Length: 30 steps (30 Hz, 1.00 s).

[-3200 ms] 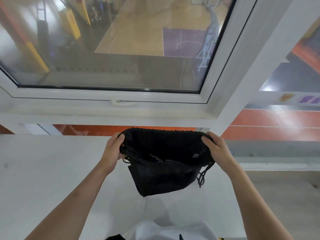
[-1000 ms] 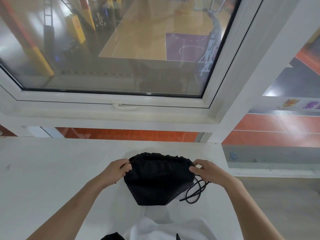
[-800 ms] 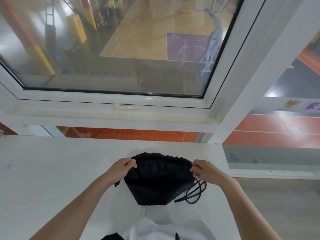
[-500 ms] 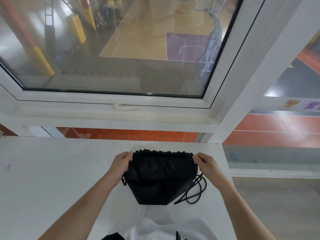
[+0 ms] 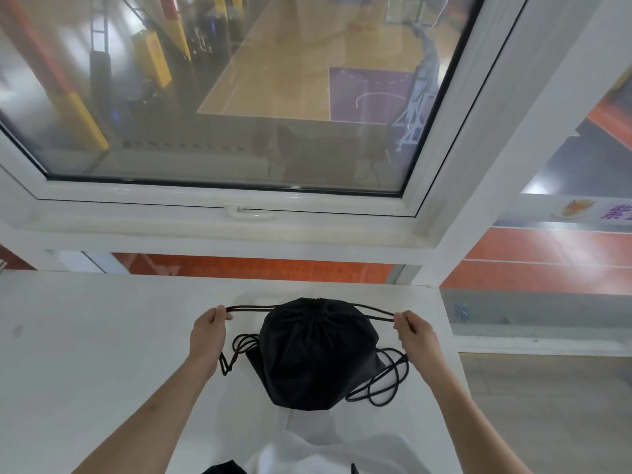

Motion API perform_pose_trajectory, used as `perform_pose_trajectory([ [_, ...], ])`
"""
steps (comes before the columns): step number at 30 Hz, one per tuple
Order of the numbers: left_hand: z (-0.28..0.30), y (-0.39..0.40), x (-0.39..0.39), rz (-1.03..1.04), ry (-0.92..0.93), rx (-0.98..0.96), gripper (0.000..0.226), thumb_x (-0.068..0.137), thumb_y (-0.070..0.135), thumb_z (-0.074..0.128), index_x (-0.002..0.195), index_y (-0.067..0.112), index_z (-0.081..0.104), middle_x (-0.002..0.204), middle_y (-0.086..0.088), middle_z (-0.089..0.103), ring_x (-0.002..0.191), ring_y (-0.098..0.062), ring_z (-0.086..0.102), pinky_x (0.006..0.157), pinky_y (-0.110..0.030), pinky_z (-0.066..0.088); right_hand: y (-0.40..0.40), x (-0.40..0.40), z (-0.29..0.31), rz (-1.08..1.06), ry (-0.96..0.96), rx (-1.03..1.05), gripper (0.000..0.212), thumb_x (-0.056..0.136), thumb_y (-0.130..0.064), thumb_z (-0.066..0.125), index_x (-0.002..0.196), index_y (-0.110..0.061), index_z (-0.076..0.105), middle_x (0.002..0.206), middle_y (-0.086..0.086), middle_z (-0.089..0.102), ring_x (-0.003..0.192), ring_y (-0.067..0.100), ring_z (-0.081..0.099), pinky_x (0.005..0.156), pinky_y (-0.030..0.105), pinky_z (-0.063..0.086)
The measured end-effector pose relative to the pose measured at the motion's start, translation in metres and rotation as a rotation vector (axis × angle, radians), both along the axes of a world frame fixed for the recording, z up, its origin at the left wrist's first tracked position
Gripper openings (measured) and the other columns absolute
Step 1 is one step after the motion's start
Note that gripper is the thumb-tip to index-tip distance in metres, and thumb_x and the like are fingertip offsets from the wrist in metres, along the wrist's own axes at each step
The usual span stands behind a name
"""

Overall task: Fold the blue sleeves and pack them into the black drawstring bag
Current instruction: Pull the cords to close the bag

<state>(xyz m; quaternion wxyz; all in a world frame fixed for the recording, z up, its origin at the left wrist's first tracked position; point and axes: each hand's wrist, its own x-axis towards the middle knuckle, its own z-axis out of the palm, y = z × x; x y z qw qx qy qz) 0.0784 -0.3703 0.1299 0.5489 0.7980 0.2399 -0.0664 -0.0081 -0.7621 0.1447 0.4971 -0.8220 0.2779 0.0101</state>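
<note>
The black drawstring bag [image 5: 316, 350] lies on the white table [image 5: 85, 354], its mouth gathered tight at the far end. My left hand [image 5: 208, 331] pinches the left drawstring [image 5: 251, 307], stretched taut out from the mouth. My right hand [image 5: 415, 333] pinches the right drawstring [image 5: 374, 311] the same way. Loose cord loops lie on the table at both sides of the bag. No blue sleeves are visible; the bag looks rounded and full.
A white window frame [image 5: 239, 217] with a handle runs along the table's far edge, a basketball court seen through the glass. The table's right edge [image 5: 455, 354] drops off close to my right hand. My white shirt [image 5: 328, 453] fills the bottom middle.
Both hands have moved from the bag's rim to the cords and pulled them outward. The wide mouth has cinched into a tight gather.
</note>
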Motion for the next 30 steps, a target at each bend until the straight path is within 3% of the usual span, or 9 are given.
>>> perform_pose_trajectory([
  [4,-0.001,-0.003,-0.015,-0.171,0.012,0.093,0.033,0.104,0.033,0.042,0.097,0.026,0.073,0.08,-0.002,0.059,0.063,-0.016,0.048,0.06,-0.032,0.038,0.007,0.002,-0.009,0.166,0.054,-0.223,0.024,0.102,-0.024,0.058,0.084,-0.016,0.071,0.09,0.008,0.068,0.083,0.023,0.061,0.072,0.027,0.047],
  [5,0.0,-0.005,-0.019,-0.198,0.019,0.101,0.032,0.103,0.033,0.042,0.097,0.025,0.072,0.082,-0.003,0.06,0.064,-0.014,0.048,0.061,-0.029,0.039,0.01,0.005,-0.01,0.203,0.053,-0.29,0.018,0.102,-0.025,0.059,0.1,-0.016,0.074,0.104,0.006,0.067,0.099,0.025,0.062,0.083,0.029,0.048],
  [7,0.001,-0.007,-0.024,-0.239,0.045,0.109,0.032,0.103,0.031,0.042,0.094,0.022,0.071,0.086,-0.002,0.066,0.066,-0.016,0.051,0.06,-0.028,0.039,0.017,0.016,-0.008,0.258,0.05,-0.4,0.036,0.103,-0.025,0.061,0.135,-0.01,0.064,0.132,0.008,0.059,0.127,0.028,0.052,0.106,0.034,0.043],
  [9,0.001,-0.008,-0.029,-0.269,0.067,0.108,0.032,0.102,0.029,0.041,0.089,0.018,0.068,0.09,0.006,0.07,0.069,-0.021,0.054,0.056,-0.028,0.038,0.031,0.029,0.0,0.314,0.01,-0.503,0.053,0.102,-0.031,0.061,0.148,-0.006,0.05,0.145,0.01,0.051,0.136,0.03,0.043,0.113,0.04,0.039],
  [14,-0.001,-0.005,-0.037,-0.325,0.038,0.095,0.034,0.104,0.024,0.042,0.077,0.014,0.06,0.092,0.006,0.072,0.09,-0.01,0.064,0.073,-0.023,0.045,0.083,0.056,0.027,0.6,-0.137,-0.482,0.061,0.102,-0.048,0.056,0.153,-0.017,0.044,0.155,0.0,0.043,0.146,0.02,0.034,0.121,0.039,0.032],
  [18,-0.002,0.0,-0.037,-0.407,0.052,0.126,0.034,0.105,0.027,0.04,0.08,0.012,0.058,0.087,0.003,0.069,0.08,-0.015,0.059,0.069,-0.024,0.044,0.108,0.065,0.026,0.837,-0.114,-0.592,0.072,0.098,-0.058,0.058,0.156,-0.023,0.036,0.159,-0.002,0.037,0.148,0.02,0.031,0.12,0.041,0.032],
  [23,-0.006,0.008,-0.033,-0.537,0.095,0.244,0.032,0.103,0.031,0.038,0.084,0.019,0.06,0.079,0.0,0.065,0.066,-0.015,0.053,0.063,-0.031,0.044,0.119,0.066,0.017,0.849,-0.052,-0.68,0.068,0.099,-0.046,0.062,0.156,-0.02,0.035,0.155,0.003,0.042,0.143,0.026,0.036,0.116,0.042,0.036],
  [30,0.001,0.014,-0.035,-0.624,0.015,0.514,0.027,0.105,0.031,0.036,0.107,0.023,0.062,0.102,0.002,0.066,0.089,-0.015,0.064,0.085,-0.04,0.054,0.122,0.061,0.013,0.855,0.018,-0.707,0.061,0.1,-0.042,0.062,0.151,-0.014,0.043,0.146,0.007,0.047,0.134,0.027,0.042,0.111,0.041,0.041],
])
